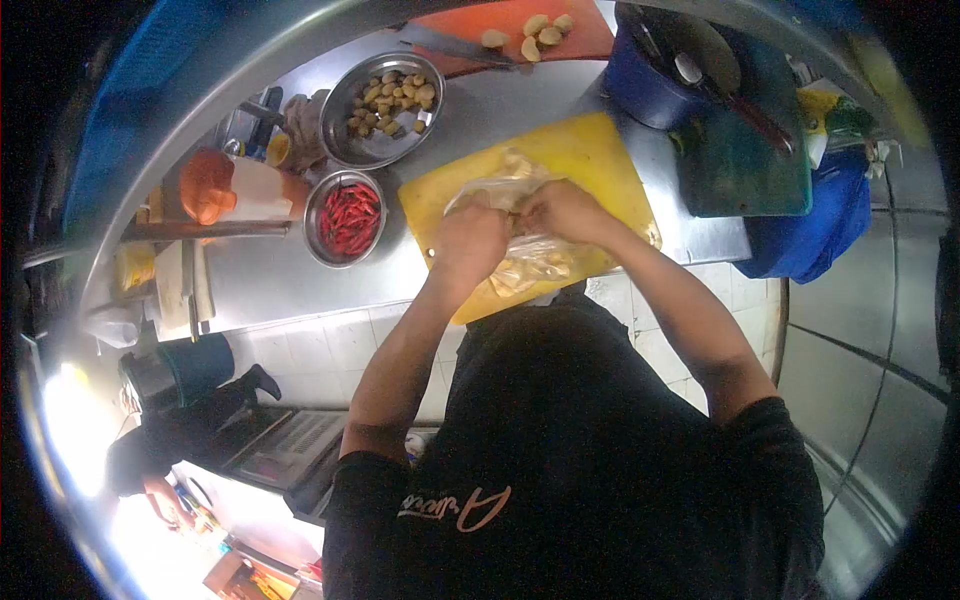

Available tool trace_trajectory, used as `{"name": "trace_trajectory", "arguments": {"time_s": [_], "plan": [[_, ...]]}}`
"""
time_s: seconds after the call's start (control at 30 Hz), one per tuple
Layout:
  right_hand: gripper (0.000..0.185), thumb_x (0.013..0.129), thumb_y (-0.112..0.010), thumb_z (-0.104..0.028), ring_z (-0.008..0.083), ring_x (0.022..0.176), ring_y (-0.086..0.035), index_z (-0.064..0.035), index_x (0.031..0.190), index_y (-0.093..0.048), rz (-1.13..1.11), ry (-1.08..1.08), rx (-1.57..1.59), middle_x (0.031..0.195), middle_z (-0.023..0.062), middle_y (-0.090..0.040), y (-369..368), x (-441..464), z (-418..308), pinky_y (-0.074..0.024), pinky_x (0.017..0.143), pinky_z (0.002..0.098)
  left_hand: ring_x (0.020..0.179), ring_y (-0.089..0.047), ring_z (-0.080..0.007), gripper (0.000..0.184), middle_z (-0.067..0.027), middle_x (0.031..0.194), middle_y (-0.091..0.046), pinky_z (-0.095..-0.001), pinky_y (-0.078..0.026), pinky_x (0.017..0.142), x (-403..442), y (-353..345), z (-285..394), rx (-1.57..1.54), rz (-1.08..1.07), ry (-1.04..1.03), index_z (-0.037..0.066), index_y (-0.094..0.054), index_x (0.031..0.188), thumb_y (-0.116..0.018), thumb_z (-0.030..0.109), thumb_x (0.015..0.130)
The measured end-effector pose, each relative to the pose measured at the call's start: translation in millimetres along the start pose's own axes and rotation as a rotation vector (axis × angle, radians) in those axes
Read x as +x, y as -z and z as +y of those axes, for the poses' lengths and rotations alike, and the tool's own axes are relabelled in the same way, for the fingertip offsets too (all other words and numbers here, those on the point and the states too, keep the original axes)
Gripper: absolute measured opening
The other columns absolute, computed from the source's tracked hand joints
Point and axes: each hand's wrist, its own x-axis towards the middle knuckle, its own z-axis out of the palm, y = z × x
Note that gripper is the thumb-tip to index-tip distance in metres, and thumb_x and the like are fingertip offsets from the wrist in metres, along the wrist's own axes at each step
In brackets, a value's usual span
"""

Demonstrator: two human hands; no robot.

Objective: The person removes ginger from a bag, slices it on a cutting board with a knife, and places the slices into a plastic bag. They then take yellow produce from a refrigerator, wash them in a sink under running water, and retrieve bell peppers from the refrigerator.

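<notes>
Fingers point(537, 214) of both hands curl closed on a clear plastic bag point(540, 250) holding pale pieces point(513, 276); their exact tips are hidden. The bag's long axis runs roughly near to far, spreading both sides of the grip. Left hand point(474, 240) and right hand point(572, 212) come in from opposite sides, knuckles up, almost meeting. Beneath the fingers lies a yellow cutting board point(605, 150), slanted on the bench point(265, 295).
</notes>
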Motion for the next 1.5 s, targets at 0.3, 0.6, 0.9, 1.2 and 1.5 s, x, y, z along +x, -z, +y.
{"name": "trace_trajectory", "arguments": {"time_s": [0.3, 0.6, 0.9, 1.2, 1.5], "plan": [[0.016, 0.084, -0.057, -0.011, 0.0101, 0.059, -0.05, -0.0045, 0.099, -0.061, 0.162, -0.264, 1.61, 0.076, 0.0046, -0.057, 17, -71, -7, -0.0425, 0.049, 0.0223, 0.086, -0.064, -0.0321, 0.018, -0.0183, 0.09, -0.065, -0.0423, -0.05, 0.074, 14, 3, 16, -0.037, -0.166, -0.006, 0.003, -0.069, 0.081, -0.058, 0.016, 0.078], [0.018, 0.082, -0.055, -0.011, 0.0379, 0.084, -0.061, -0.0011, 0.094, -0.064, 0.365, -0.016, 0.061, 0.087, 0.0202, -0.062, -36, -81, -11, -0.0485, 0.075, 0.0447, 0.086, -0.065, -0.0301, 0.019, -0.0165, 0.087, -0.067, -0.0397, -0.05, 0.076, 37, -23, 21, 0.111, -0.359, -0.069, 0.004, -0.07, 0.085, -0.058, 0.016, 0.076], [0.013, 0.081, -0.056, -0.012, 0.0392, 0.078, -0.059, -0.0008, 0.074, -0.057, 0.151, 0.005, 0.296, 0.075, 0.021, -0.059, -27, -97, -19, -0.0468, 0.072, 0.0456, 0.084, -0.063, -0.0328, 0.032, -0.0162, 0.089, -0.065, -0.0449, -0.049, 0.076, 31, -16, 17, 0.109, -0.34, -0.08, 0.007, -0.069, 0.09, -0.068, 0.032, 0.07], [0.016, 0.085, -0.052, -0.013, 0.0347, 0.073, -0.061, -0.0023, 0.086, -0.064, 0.13, -0.06, 0.342, 0.08, 0.0176, -0.063, -21, -98, -34, -0.0475, 0.07, 0.041, 0.087, -0.062, -0.0307, 0.027, -0.014, 0.092, -0.064, -0.0434, -0.049, 0.078, 20, -31, 12, -0.007, -0.095, -0.083, 0.012, -0.07, 0.095, -0.065, 0.027, 0.073], [0.023, 0.087, -0.05, -0.015, 0.0115, 0.062, -0.056, -0.0058, 0.1, -0.066, -0.167, -0.299, 0.511, 0.073, 0.0048, -0.061, 9, -106, -41, -0.0456, 0.058, 0.0264, 0.083, -0.063, -0.0303, 0.019, -0.0149, 0.085, -0.064, -0.041, -0.049, 0.075, 13, -23, 15, -0.043, -0.152, -0.068, 0.006, -0.067, 0.087, -0.059, 0.019, 0.076]]}}
